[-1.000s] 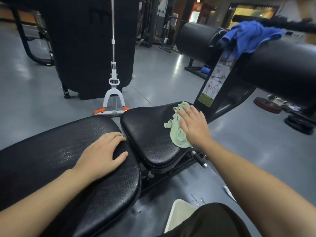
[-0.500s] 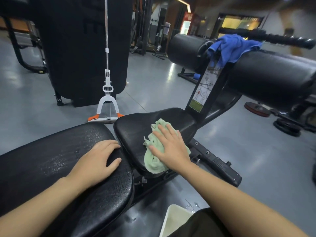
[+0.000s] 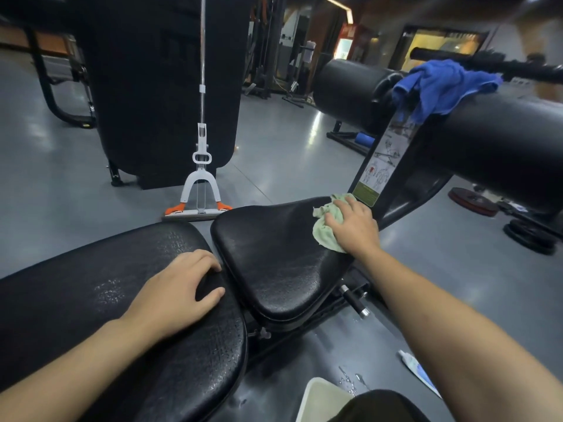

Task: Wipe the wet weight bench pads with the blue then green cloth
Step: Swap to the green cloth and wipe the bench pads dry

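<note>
The bench has a black seat pad (image 3: 274, 269) in the middle and a long black back pad (image 3: 76, 300) at the left, with water beads shining on it. My right hand (image 3: 353, 228) presses the crumpled green cloth (image 3: 324, 233) flat against the far right corner of the seat pad, near the bench's upright post. My left hand (image 3: 176, 293) rests on the end of the back pad, fingers bent over its edge beside the gap. The blue cloth (image 3: 438, 83) hangs draped over the black roller pad (image 3: 502, 141) at the upper right.
A squeeze mop (image 3: 199, 190) stands on the grey floor just beyond the bench. A large black machine (image 3: 158, 86) rises behind it. Weight plates (image 3: 530, 236) lie on the floor at right. A white tub (image 3: 323, 400) and a small tube (image 3: 417, 370) sit near my knee.
My right hand has slid the green cloth from the near middle of the seat pad back out to its far right corner. The left hand has stayed on the back pad.
</note>
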`<state>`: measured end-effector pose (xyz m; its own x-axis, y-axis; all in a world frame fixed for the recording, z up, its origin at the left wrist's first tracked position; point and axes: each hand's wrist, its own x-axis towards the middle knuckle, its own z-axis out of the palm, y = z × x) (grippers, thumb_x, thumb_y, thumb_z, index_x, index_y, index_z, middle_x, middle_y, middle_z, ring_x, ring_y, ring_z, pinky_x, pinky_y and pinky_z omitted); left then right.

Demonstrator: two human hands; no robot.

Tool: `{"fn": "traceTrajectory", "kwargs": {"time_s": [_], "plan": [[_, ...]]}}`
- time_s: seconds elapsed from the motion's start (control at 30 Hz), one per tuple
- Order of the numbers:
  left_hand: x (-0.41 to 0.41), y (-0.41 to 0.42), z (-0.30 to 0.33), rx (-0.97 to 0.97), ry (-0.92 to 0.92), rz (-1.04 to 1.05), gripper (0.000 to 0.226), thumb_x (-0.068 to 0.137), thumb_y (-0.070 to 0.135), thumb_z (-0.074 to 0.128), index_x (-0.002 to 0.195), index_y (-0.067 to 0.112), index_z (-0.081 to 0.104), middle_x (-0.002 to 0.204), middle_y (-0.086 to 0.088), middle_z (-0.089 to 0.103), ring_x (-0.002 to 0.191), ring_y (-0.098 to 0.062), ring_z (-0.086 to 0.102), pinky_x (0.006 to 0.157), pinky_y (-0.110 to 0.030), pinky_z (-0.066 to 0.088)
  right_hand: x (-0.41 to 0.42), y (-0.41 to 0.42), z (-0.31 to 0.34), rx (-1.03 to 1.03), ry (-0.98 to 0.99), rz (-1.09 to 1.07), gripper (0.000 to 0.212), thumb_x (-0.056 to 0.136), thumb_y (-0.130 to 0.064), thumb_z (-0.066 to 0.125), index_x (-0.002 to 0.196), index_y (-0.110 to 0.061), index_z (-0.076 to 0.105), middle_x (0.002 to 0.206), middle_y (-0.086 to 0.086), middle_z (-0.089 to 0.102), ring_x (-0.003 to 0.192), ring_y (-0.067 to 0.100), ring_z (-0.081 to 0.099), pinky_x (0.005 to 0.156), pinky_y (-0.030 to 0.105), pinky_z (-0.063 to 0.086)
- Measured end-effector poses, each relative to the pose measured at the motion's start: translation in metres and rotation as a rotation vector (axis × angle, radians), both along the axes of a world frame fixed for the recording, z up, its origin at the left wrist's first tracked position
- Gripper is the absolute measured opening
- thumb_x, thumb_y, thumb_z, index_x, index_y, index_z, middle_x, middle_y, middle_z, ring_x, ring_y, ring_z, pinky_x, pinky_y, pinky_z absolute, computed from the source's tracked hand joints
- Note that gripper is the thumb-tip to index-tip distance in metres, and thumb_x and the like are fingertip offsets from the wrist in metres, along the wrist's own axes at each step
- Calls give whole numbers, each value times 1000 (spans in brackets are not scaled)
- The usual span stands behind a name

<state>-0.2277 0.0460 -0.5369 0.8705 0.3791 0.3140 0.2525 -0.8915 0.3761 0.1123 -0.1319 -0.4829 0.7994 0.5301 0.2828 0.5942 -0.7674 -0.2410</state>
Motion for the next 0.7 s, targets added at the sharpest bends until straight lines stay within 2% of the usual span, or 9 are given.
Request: {"fn": "traceTrajectory", "kwargs": {"time_s": [0.13, 0.3, 0.5, 0.7], "plan": [[0, -1, 0, 7, -4, 0, 42, 81, 67, 35, 111, 41, 48, 124, 30, 44, 120, 2, 41, 86, -33, 51, 4, 2, 5, -93, 18, -8, 65, 94, -64, 32, 152, -33, 35, 163, -1, 25, 147, 27, 23, 115, 50, 26], [1, -1, 1, 36, 2, 11, 38, 82, 66, 35, 109, 41, 48, 121, 28, 45, 118, 1, 41, 80, -31, 51, -38, -5, 0, -250, -98, 124, 89, 83, -75, 5, 157, -28, 23, 167, 1, 14, 154, 23, 3, 121, 53, 13], [3, 0, -1, 65, -2, 33, 34, 83, 65, 36, 104, 41, 45, 118, 28, 44, 116, 1, 42, 75, -28, 50, -107, 2, -15, -338, -135, 474, 75, 92, -71, 22, 156, -32, 24, 168, -5, 8, 154, 17, -3, 123, 50, 1], [1, 3, -3, 8, -7, 2, 33, 84, 66, 38, 106, 42, 45, 120, 29, 42, 115, 0, 40, 83, -31, 51, -83, 17, -7, -348, -187, 504, 70, 93, -69, 19, 154, -37, 28, 167, -8, 13, 154, 17, 4, 124, 49, 6]]}}
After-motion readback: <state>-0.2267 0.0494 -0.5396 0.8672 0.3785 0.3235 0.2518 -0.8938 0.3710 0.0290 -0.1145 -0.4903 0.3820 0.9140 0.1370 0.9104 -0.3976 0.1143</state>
